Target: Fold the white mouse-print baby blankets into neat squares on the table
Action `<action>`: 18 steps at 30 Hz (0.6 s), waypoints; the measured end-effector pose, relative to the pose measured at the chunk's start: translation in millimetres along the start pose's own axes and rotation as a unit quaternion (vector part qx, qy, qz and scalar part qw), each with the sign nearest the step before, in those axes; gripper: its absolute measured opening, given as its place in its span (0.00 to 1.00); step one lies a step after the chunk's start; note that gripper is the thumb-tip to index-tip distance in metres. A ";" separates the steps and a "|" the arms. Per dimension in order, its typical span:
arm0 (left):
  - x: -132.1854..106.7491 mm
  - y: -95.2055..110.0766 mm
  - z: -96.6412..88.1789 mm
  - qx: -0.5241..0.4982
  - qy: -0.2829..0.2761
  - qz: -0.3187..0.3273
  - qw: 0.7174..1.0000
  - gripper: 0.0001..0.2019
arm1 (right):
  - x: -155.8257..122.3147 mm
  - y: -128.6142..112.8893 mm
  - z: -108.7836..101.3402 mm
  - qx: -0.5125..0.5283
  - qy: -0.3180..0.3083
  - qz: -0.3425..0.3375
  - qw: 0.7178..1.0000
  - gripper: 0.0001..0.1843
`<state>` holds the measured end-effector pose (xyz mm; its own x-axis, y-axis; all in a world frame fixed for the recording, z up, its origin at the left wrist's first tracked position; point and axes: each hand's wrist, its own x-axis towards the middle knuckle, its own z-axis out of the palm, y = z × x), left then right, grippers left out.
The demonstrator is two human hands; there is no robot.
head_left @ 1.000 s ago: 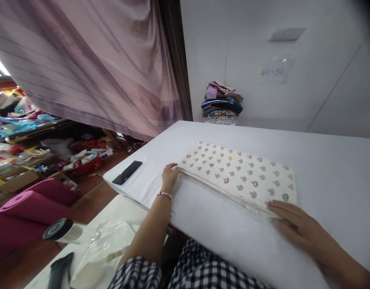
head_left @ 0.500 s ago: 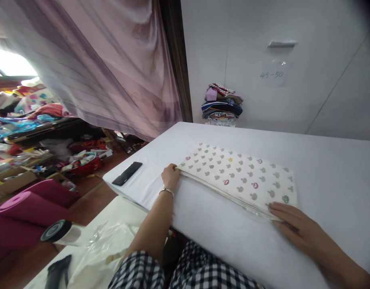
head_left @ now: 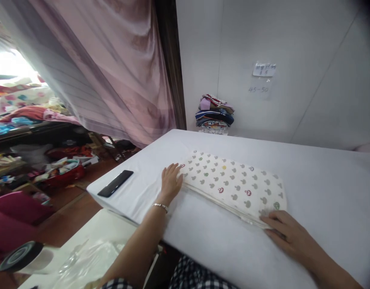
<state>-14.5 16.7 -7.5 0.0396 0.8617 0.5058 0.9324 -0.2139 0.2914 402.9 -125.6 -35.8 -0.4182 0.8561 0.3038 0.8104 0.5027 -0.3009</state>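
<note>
A folded white cloth (head_left: 229,182) printed with grey, red, green and yellow mushrooms lies flat in several layers on the white table. At its left end my left hand (head_left: 171,182), with a bracelet on the wrist, rests with fingers stretched out over the corner. My right hand (head_left: 289,233) has hold of the near right corner, fingers on top of the cloth's edge. A dark strip shows between its fingers; whether it is a shadow or a thing I cannot make out.
A black phone (head_left: 115,183) lies near the left edge of the white table (head_left: 323,188). Folded clothes (head_left: 215,114) are stacked by the wall. A lower surface holds clear plastic (head_left: 85,261) and a black-lidded jar (head_left: 25,257). A pink curtain (head_left: 118,72) hangs left.
My left hand has gone from gripping the cloth's left corner to lying on it with fingers spread. My right hand stays at the near right corner. The view has shifted slightly.
</note>
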 end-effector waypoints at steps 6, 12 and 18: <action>2.0 5.3 11.5 0.031 -0.205 -0.040 0.977 0.23 | 0.2 -12.1 -9.7 -0.001 0.011 -0.042 0.999 0.16; 3.4 5.5 19.1 0.039 -0.179 -0.051 0.982 0.23 | 10.9 -15.1 -29.9 0.033 -0.019 0.019 0.999 0.14; 3.6 10.5 20.8 0.054 -0.165 -0.046 0.984 0.22 | 83.3 2.4 -29.0 -0.024 0.044 0.198 0.979 0.25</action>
<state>3.0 27.1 -19.5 0.0512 0.9816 0.1842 0.9695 -0.0931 0.2265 381.9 -56.6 15.0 -0.0315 0.9679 0.2492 0.9214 0.1247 -0.3680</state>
